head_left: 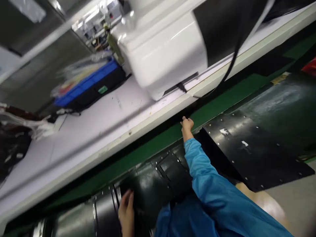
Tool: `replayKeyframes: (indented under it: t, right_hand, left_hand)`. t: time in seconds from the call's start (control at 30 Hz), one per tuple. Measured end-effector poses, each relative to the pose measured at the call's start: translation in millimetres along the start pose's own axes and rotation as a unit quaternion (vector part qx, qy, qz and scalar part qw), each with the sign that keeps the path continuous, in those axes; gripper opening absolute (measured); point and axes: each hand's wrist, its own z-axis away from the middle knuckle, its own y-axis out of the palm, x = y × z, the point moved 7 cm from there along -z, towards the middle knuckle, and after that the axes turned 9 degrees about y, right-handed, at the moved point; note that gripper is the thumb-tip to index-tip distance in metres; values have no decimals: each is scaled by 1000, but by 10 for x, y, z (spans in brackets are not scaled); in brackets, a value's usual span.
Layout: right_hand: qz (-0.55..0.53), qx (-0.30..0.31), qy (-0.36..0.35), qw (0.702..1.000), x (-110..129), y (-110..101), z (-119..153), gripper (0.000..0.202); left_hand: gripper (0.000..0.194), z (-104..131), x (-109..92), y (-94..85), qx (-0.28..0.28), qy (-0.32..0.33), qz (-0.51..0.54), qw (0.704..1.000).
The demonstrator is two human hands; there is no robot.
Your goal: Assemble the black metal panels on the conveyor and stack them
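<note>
My right hand (187, 125), in a blue sleeve (209, 174), reaches over the green strip (158, 141) below the white shelf's edge. Its fingers are curled, and what they hold, if anything, is too small to make out. Lower down, my left hand (126, 210) is over the black panels, beside a black curved band (106, 210). Thumb and fingers there are close together and blurred, and I cannot tell whether they touch or hold anything. Right of my right forearm lies a black sheet with rivets (259, 148).
A large white machine (170, 49) stands on the pale shelf (84, 131), with a black cable (232, 62) hanging over the edge. Further left are a blue bin (86, 82) with plastic bags and some white wires (32, 123). Something red (310, 66) is at the far right.
</note>
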Motion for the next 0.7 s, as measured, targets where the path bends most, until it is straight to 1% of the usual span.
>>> replayKeyframes:
  t: [0.03, 0.07, 0.1, 0.13, 0.17, 0.2, 0.23, 0.27, 0.3, 0.33, 0.4, 0.43, 0.5, 0.53, 0.6, 0.67, 0.7]
  right_hand:
    - [-20, 44, 3, 999, -261, -24, 326, 42]
    - [-38, 93, 14, 995, -550, -85, 673, 46]
    - [-48, 147, 33, 987, -848, -179, 1031, 47]
    - [-43, 208, 58, 975, -1136, -294, 1388, 47]
    - [-17, 266, 87, 960, -1405, -432, 1726, 45]
    - [20, 318, 118, 941, -1647, -589, 2028, 43]
    - [61, 362, 147, 919, -1851, -753, 2280, 41]
    - [102, 402, 169, 894, -2014, -907, 2478, 39]
    - [138, 438, 187, 868, -2139, -1044, 2620, 38]
    - [168, 470, 203, 842, -2229, -1158, 2711, 38]
    - [203, 518, 235, 797, -2320, -1321, 2769, 39]
    - [210, 533, 255, 779, -2335, -1373, 2755, 40]
    - [211, 546, 299, 753, -2340, -1430, 2683, 42]
    - [211, 544, 319, 747, -2339, -1440, 2634, 40]
    - [217, 521, 346, 749, -2346, -1439, 2517, 36]
    - [225, 487, 349, 769, -2351, -1415, 2391, 33]
    - [222, 468, 342, 784, -2345, -1395, 2327, 33]
  left_hand:
    - [39, -9, 5, 268, -1, -9, 92, 996]
    - [50, -38, 1, 533, 18, -14, 181, 983]
    - [58, -78, 0, 765, 44, -18, 262, 964]
    - [64, -107, 19, 978, 89, -31, 332, 938]
    - [69, -114, 69, 1145, 129, -57, 387, 911]
    - [71, -100, 144, 1253, 153, -79, 423, 890]
    - [71, -59, 246, 1322, 168, -103, 445, 874]
    - [70, 5, 374, 1358, 170, -127, 451, 867]
    - [67, 88, 519, 1372, 162, -146, 448, 867]
    - [63, 183, 669, 1375, 150, -163, 440, 870]
    - [61, 386, 931, 1390, 122, -184, 430, 875]
    - [61, 483, 1020, 1418, 117, -188, 433, 874]
    - [61, 646, 1102, 1517, 120, -190, 445, 867]
    - [61, 710, 1105, 1586, 129, -193, 448, 863]
    - [60, 795, 1066, 1727, 149, -200, 446, 859]
    - [59, 830, 1010, 1833, 160, -207, 440, 859]
    - [58, 835, 985, 1866, 165, -210, 436, 859]
